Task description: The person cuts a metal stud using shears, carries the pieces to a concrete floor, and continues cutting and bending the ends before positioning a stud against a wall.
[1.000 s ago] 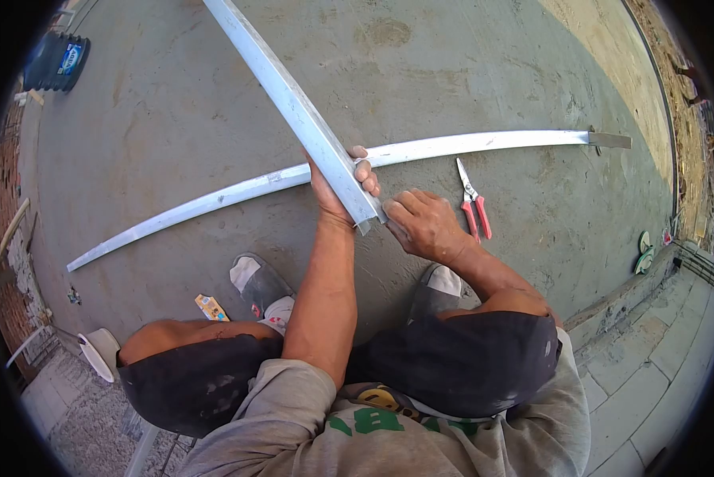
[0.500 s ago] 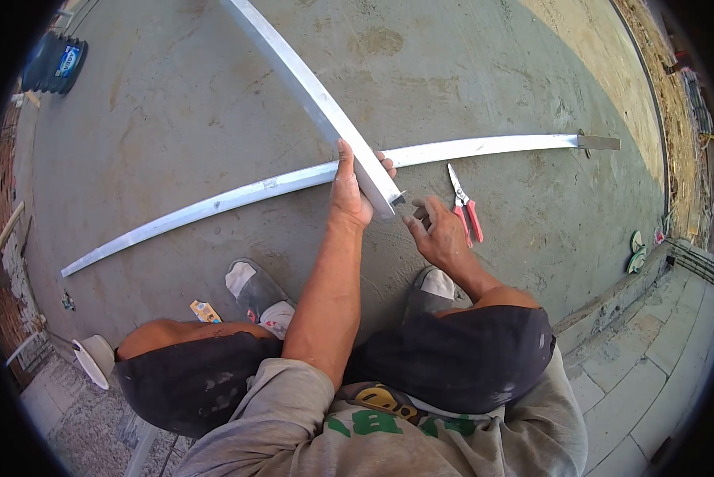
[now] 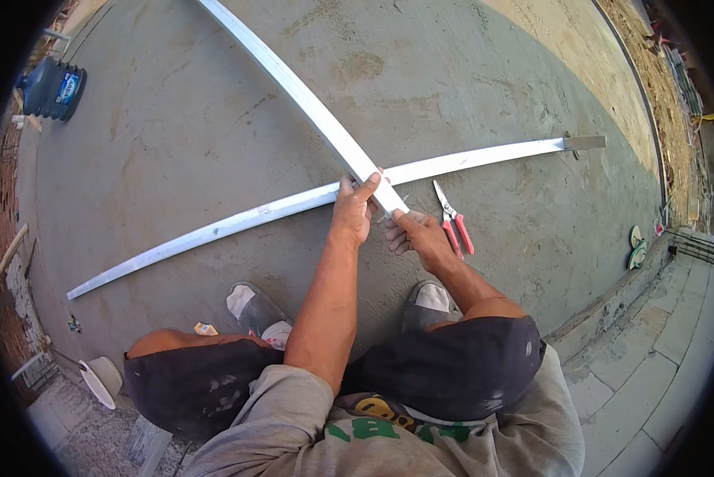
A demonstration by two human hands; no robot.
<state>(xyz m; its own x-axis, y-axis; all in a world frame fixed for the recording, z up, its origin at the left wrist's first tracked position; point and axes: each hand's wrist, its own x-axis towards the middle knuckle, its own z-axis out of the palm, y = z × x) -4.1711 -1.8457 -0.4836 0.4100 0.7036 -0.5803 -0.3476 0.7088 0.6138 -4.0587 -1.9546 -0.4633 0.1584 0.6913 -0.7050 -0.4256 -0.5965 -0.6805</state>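
Observation:
A long white metal channel (image 3: 293, 87) rises from between my hands toward the upper left. My left hand (image 3: 355, 208) grips it near its lower end, thumb on top. At the very end, my right hand (image 3: 416, 236) pinches the metal with the thumb above and the fingers below. Beneath it, a second white channel (image 3: 238, 222) lies across the concrete, with a grey metal piece (image 3: 585, 142) at its right end. Red-handled snips (image 3: 454, 222) lie just right of my right hand, blades slightly apart.
A blue water jug (image 3: 52, 89) lies at the upper left. Green sandals (image 3: 636, 248) are by the low ledge at the right. A white round object (image 3: 102, 380) is beside my left knee, and a small yellow packet (image 3: 206, 328) is near my left foot.
My right hand has moved onto the channel's end and now pinches it. The held channel has been turned so its broad face shows, and my left thumb now lies over it.

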